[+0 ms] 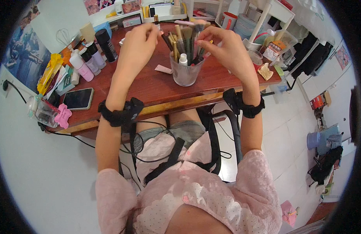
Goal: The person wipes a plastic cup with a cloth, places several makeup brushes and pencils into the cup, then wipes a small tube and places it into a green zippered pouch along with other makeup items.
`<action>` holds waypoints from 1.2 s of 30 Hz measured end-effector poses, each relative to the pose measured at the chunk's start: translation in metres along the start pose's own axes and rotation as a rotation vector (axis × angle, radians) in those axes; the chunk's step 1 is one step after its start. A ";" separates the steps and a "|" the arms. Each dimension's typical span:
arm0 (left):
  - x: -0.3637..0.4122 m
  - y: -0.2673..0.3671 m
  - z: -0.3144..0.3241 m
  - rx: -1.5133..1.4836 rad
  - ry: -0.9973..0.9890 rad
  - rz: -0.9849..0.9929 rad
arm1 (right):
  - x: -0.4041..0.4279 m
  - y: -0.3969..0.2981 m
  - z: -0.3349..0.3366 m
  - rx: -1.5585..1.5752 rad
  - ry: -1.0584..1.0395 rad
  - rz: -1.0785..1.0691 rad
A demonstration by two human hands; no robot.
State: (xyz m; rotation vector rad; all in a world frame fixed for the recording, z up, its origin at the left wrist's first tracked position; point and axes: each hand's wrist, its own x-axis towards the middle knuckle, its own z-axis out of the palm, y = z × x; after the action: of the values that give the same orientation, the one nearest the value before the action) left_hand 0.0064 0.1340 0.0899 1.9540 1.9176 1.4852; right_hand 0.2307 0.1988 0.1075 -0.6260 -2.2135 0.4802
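Note:
A ribbed clear plastic or glass cup (186, 74) stands near the desk's front edge, filled with makeup brushes (187, 36), pencils and a white-capped tube (183, 59). My left hand (141, 44) is raised to the left of the cup, fingers bent together; a dark pencil-like item (167, 41) lies close to its fingertips, and whether they touch it I cannot tell. My right hand (224, 44) reaches to the cup's right side, thumb and fingers at the brushes there; its grip is partly hidden. A small pink packet (163, 69) lies left of the cup.
Bottles (84, 63), a black spray can (106, 45) and a smartphone (78, 99) are on the left. A lidded clear jar (44, 112) stands at the left corner. White organisers (165, 16) line the back. A cloth-like item (265, 72) and a white rack (261, 22) are at right.

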 end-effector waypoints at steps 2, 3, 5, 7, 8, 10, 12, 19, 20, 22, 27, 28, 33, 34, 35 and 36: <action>0.001 -0.024 0.003 0.118 -0.108 0.042 | 0.000 -0.004 0.000 0.004 0.001 0.018; 0.001 -0.025 0.004 0.234 -0.219 0.084 | 0.000 -0.003 0.001 -0.030 0.011 -0.024; 0.002 -0.025 0.006 0.322 -0.252 0.056 | 0.000 -0.002 0.001 -0.065 0.020 -0.067; 0.002 -0.030 0.008 0.409 -0.531 0.064 | -0.001 -0.002 0.003 -0.081 -0.023 -0.074; -0.002 -0.035 0.013 0.409 -0.529 0.061 | -0.002 -0.002 0.003 -0.080 -0.027 -0.076; -0.011 -0.038 0.025 0.658 -0.551 0.187 | -0.002 -0.004 0.003 -0.097 -0.030 -0.054; -0.015 -0.036 0.032 0.665 -0.653 0.119 | -0.004 -0.006 0.002 -0.081 -0.023 -0.051; -0.029 -0.022 0.016 0.709 -0.686 0.028 | -0.013 -0.010 0.000 0.010 0.041 -0.026; -0.029 -0.009 0.008 0.697 -0.734 -0.089 | -0.013 -0.009 -0.001 0.007 0.044 -0.022; -0.037 0.005 -0.014 0.618 -0.723 -0.050 | -0.015 -0.012 -0.001 -0.013 0.076 -0.104; -0.043 0.039 -0.045 0.339 -0.653 0.102 | -0.022 -0.034 -0.003 0.091 0.022 -0.082; -0.043 0.041 -0.045 0.109 -0.592 0.125 | -0.023 -0.036 -0.002 0.165 0.072 -0.068; -0.053 0.062 -0.039 -0.566 -0.490 -0.063 | -0.025 -0.030 0.004 0.699 0.096 -0.124; -0.055 0.060 -0.035 -0.624 -0.471 -0.072 | -0.025 -0.030 0.010 0.873 0.083 -0.169; -0.058 0.057 -0.031 -0.623 -0.470 -0.072 | -0.025 -0.031 0.015 1.047 0.070 -0.214; -0.061 0.054 -0.026 -0.644 -0.425 -0.074 | -0.028 -0.039 0.017 1.027 0.112 -0.172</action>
State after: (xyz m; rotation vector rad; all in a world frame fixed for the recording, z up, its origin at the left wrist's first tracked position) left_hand 0.0442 0.0582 0.1014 1.6880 1.1378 1.3036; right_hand 0.2230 0.1494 0.1009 0.0899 -1.5846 1.3082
